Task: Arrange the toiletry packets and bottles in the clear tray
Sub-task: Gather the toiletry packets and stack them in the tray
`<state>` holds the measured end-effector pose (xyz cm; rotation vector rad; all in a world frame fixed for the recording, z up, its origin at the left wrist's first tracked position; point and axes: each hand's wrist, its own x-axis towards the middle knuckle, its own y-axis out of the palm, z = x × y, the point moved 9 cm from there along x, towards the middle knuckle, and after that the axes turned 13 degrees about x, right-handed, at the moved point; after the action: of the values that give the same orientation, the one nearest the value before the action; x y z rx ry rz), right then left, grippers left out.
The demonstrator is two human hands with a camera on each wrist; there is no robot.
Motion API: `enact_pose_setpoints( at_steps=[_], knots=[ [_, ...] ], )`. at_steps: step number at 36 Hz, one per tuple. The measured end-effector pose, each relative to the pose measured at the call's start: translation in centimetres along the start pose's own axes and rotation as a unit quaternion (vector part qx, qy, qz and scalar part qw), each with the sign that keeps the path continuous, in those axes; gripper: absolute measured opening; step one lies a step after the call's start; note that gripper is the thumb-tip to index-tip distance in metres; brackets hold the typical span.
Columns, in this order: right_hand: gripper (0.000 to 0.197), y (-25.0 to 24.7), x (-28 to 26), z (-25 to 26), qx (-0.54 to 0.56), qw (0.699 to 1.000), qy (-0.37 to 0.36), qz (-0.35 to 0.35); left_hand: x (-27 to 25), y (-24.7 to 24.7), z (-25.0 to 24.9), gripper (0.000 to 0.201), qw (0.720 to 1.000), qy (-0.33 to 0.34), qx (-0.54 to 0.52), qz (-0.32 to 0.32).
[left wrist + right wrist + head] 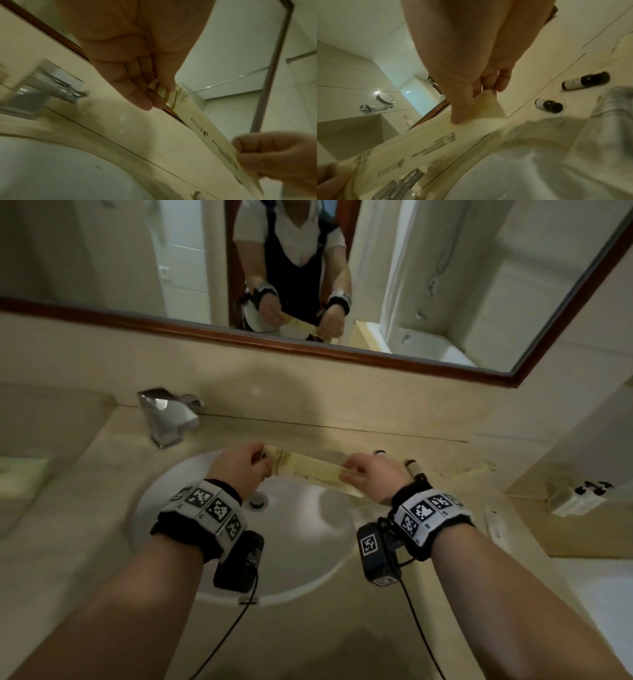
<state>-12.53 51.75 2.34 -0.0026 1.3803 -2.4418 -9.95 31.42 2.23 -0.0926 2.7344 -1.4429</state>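
Observation:
A long cream toiletry packet (308, 469) with dark print is stretched level above the back of the sink. My left hand (262, 463) pinches its left end between thumb and fingers, seen close in the left wrist view on the packet (214, 135). My right hand (349, 470) pinches the right end, and the packet (436, 146) runs away from it. Two small dark bottles (585, 81) (549, 105) lie on the counter just behind my right hand. The clear tray (561, 505) stands at the far right with small black-capped items in it.
A chrome faucet (168, 414) stands at the back left of the white basin (291, 535). Another cream packet (479, 467) and a white one (496, 525) lie on the counter to the right. A wood-framed mirror (308, 347) runs along the wall.

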Motion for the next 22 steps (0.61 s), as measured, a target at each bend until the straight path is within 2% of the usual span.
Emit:
enact_pose_setpoints(
  at_steps=[4, 8, 11, 15, 19, 22],
  knots=[
    [0.027, 2.3, 1.6, 3.4, 0.030, 0.999, -0.010, 0.010, -1.1, -3.7, 5.4, 0.034, 0.997, -0.063, -0.023, -0.043],
    [0.027, 5.5, 3.2, 8.6, 0.048, 0.998, -0.026, 0.032, -2.5, -7.3, 10.5, 0.014, 0.990, -0.110, -0.040, -0.079],
    [0.027, 8.1, 4.2, 12.7, 0.059, 0.996, -0.038, 0.048, -3.4, -9.9, 14.5, 0.009, 0.983, -0.148, -0.047, -0.100],
    [0.022, 11.4, 5.6, 18.0, 0.089, 0.993, -0.053, 0.057, -4.7, -13.5, 20.1, 0.029, 0.971, -0.195, -0.060, -0.128],
    [0.023, 15.1, 6.7, 23.0, 0.151, 0.984, -0.056, 0.072, -5.5, -16.8, 25.5, 0.035, 0.960, -0.229, -0.063, -0.149],
    [0.016, 18.3, 7.6, 26.5, 0.201, 0.975, -0.047, 0.078, -6.0, -18.9, 29.5, 0.038, 0.952, -0.258, -0.066, -0.148]
  ],
)
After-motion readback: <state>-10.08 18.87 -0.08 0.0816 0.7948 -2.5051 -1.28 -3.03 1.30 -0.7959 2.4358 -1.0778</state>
